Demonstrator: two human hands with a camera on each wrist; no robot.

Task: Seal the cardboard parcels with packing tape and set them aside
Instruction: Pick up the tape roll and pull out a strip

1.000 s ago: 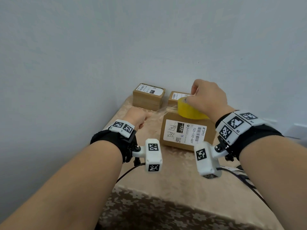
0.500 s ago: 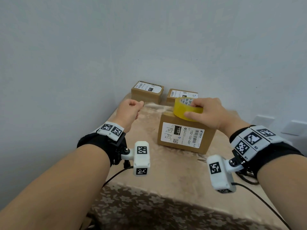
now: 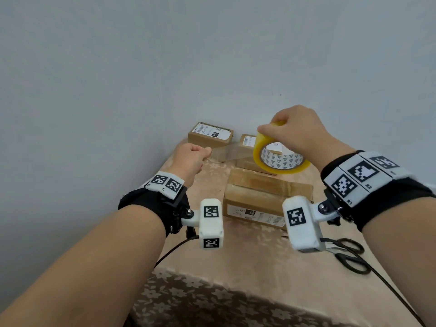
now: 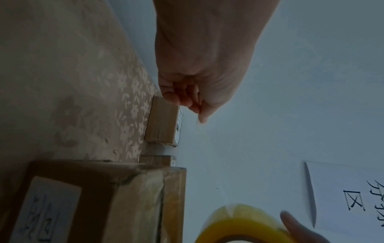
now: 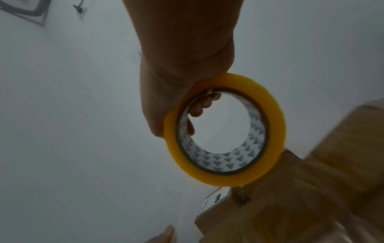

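A brown cardboard parcel with a white label on its front lies on the table's middle. My right hand grips a yellow roll of packing tape above the parcel's far edge, fingers curled through the core of the tilted roll. My left hand is raised to the left and pinches the free end of the tape. A clear strip of tape runs from that pinch to the roll. In the left wrist view, the left hand's fingertips are closed on the thin film.
Two smaller labelled parcels stand at the table's back by the wall. Black scissors lie near the right edge beside a wrist cable. The table has a beige flowered cloth. A wall closes the left and back.
My right hand has lifted the roll off the parcel's top and tilted it. My left hand holds the tape end out to the left, and a strip is now stretched between them.
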